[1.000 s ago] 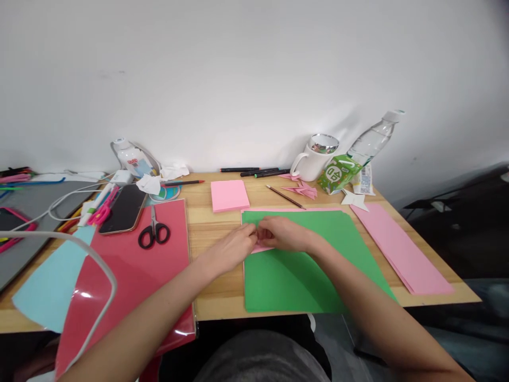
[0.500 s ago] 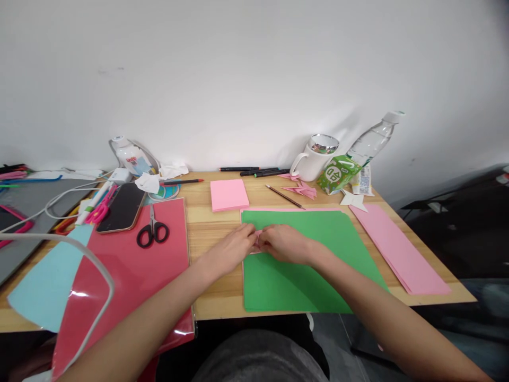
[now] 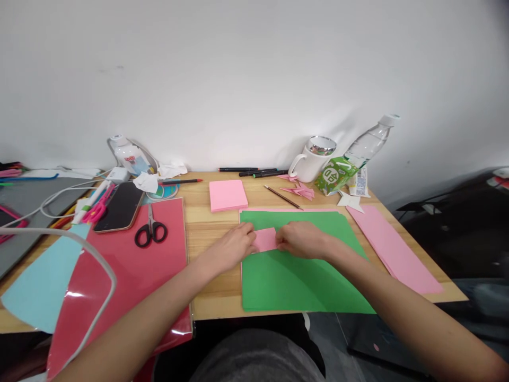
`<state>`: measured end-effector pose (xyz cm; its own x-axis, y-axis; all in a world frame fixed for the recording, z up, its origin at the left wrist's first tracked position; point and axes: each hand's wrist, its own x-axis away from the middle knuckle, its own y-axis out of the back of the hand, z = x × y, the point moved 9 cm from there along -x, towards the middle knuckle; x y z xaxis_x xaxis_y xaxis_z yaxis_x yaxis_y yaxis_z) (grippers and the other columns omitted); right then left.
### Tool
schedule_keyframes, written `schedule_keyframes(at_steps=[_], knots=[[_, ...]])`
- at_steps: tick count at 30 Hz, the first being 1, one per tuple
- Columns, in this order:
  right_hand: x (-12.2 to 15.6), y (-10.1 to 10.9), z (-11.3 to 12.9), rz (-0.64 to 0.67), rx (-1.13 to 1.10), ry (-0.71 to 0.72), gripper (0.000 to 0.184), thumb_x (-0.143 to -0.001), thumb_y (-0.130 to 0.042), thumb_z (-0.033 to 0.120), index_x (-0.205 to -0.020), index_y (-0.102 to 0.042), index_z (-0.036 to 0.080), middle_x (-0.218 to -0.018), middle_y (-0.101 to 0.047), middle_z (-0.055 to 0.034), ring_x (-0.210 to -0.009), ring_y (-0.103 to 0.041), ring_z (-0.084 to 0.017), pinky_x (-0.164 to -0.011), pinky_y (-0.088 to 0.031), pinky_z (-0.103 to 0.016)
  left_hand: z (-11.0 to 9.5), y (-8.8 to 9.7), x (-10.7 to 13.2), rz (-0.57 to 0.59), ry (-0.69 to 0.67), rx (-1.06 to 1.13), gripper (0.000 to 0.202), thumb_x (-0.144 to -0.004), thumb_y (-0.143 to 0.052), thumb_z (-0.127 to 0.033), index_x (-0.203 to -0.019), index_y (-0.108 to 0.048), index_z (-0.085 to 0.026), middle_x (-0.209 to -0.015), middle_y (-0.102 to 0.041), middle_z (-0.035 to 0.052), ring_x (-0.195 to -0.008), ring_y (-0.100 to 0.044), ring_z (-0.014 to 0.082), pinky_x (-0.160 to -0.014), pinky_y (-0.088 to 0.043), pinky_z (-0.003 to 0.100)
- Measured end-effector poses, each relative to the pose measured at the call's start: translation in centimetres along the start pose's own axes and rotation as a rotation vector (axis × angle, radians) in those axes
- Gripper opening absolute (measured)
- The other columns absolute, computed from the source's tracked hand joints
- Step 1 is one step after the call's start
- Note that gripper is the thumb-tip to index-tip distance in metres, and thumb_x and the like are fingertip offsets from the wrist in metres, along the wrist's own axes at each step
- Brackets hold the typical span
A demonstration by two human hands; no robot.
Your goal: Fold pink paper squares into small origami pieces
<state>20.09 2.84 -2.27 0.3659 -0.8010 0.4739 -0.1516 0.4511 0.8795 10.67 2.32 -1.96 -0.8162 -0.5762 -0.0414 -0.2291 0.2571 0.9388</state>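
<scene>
A folded strip of pink paper (image 3: 265, 240) lies over the green sheet (image 3: 302, 286) near its upper left. The fingers of my left hand (image 3: 238, 244) are closed on the strip's left end. At the right end, my right hand (image 3: 300, 239) has its fingers curled and pressed against the paper. Fingertips of both hands are partly hidden from view. Behind them sits a stack of square pink paper (image 3: 228, 195), and a pencil (image 3: 283, 197) lies just beyond the green sheet.
Folded pink paper pieces (image 3: 300, 191), a white mug (image 3: 312, 162), a green carton (image 3: 334, 175) and a tilted water bottle (image 3: 369, 143) stand at the back right. Pink strips (image 3: 393, 246) lie right. Scissors (image 3: 150, 231) rest on a red folder (image 3: 139, 276), beside a phone (image 3: 120, 207).
My right hand has moved right, away from my left hand, and the pink strip between them now shows. My left hand stays almost in place.
</scene>
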Motion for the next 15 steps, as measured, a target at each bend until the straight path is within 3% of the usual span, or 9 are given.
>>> schedule_keyframes(at_steps=[6, 15], knots=[[0.2, 0.3, 0.5, 0.021, 0.051, -0.009, 0.025, -0.079, -0.047, 0.017, -0.084, -0.071, 0.018, -0.086, -0.072, -0.0109, -0.083, -0.067, -0.027, -0.062, -0.042, -0.029, 0.8, -0.2, -0.5, -0.065, 0.108, 0.019, 0.025, -0.089, -0.054, -0.033, -0.072, -0.055, -0.015, -0.08, -0.05, 0.0029, -0.072, -0.051, 0.0168, -0.065, -0.04, 0.028], [-0.2, 0.6, 1.1, 0.062, 0.088, -0.006, 0.023, -0.077, -0.049, 0.015, -0.086, -0.071, 0.013, -0.084, -0.071, -0.017, -0.082, -0.068, -0.031, -0.061, -0.045, -0.032, 0.7, 0.7, 0.2, -0.011, -0.105, 0.113, 0.023, -0.084, -0.061, -0.038, -0.089, -0.062, -0.015, -0.092, -0.053, 0.0045, -0.088, -0.051, 0.0188, -0.076, -0.043, 0.029]])
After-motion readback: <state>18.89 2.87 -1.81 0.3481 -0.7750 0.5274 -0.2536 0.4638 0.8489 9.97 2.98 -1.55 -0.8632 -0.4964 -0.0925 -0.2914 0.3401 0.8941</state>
